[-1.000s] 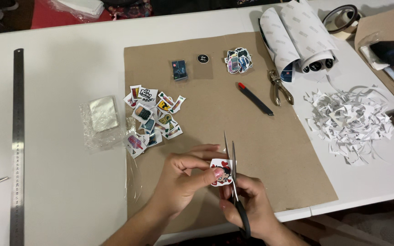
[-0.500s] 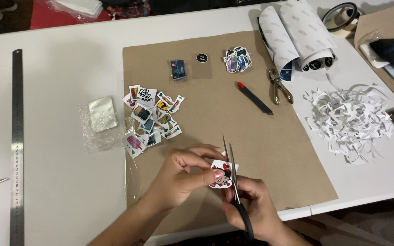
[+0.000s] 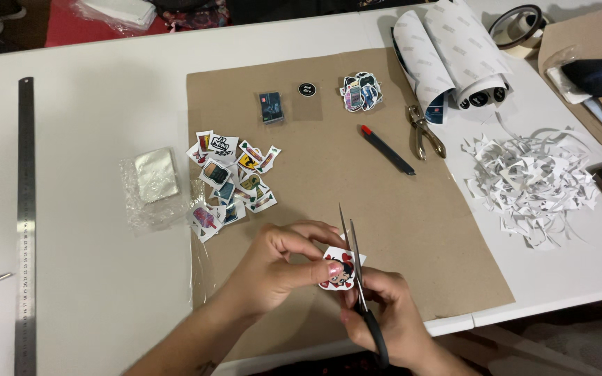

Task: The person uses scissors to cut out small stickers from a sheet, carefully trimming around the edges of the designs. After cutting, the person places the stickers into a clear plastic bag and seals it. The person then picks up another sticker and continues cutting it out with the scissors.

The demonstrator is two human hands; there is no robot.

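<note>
My left hand (image 3: 280, 268) pinches a small red, black and white sticker (image 3: 337, 269) by its left side. My right hand (image 3: 393, 315) grips a pair of scissors (image 3: 357, 278), blades pointing away from me and set along the sticker's right edge. Both hands hover over the near edge of a brown cardboard sheet (image 3: 398, 209). A loose pile of cut stickers (image 3: 231, 177) lies to the upper left of my hands.
A metal ruler (image 3: 25, 209) lies along the left of the white table. Clear plastic bags (image 3: 153, 184) sit beside the sticker pile. A heap of white paper scraps (image 3: 531, 181), a hole punch (image 3: 425, 131), a craft knife (image 3: 388, 149) and rolled sticker sheets (image 3: 451, 59) lie to the right.
The sticker has been turned slightly in my left hand and the scissors have shifted a little along its edge. Nothing else on the table has moved.
</note>
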